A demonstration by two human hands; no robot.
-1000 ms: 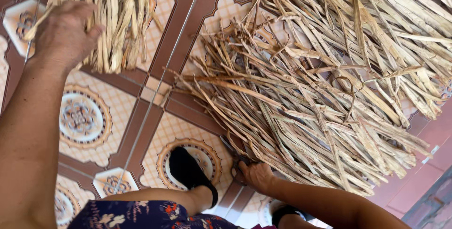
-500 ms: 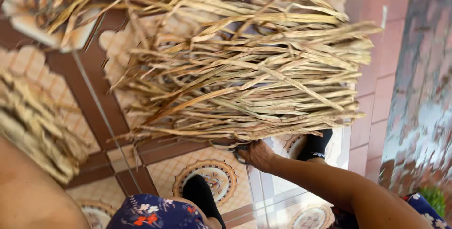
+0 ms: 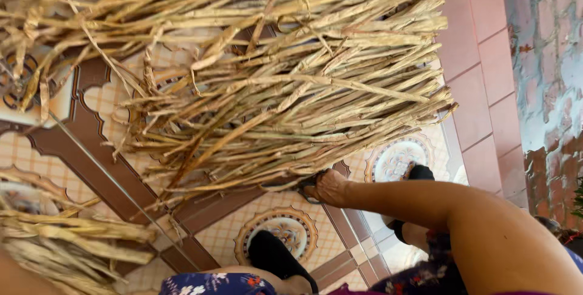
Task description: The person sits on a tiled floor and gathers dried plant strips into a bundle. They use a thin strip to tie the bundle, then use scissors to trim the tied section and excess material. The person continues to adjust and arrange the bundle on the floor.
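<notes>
You stand on a patterned tile floor (image 3: 285, 225), cream and brown with round medallions. Black footwear (image 3: 276, 258) rests on it near the lower edge, a second dark shoe (image 3: 419, 172) further right. A plain reddish tile border (image 3: 480, 101) adjoins a weathered brick wall (image 3: 546, 76).

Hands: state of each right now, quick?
Right hand: closed on the edge of the big bundle of dry stalks.
Left hand: out of view; a smaller stalk bundle shows lower left.

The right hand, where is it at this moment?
In the head view, the right hand is low and right of centre, touching the near edge of the big pile of dry leaves on the patterned tile floor.
</notes>
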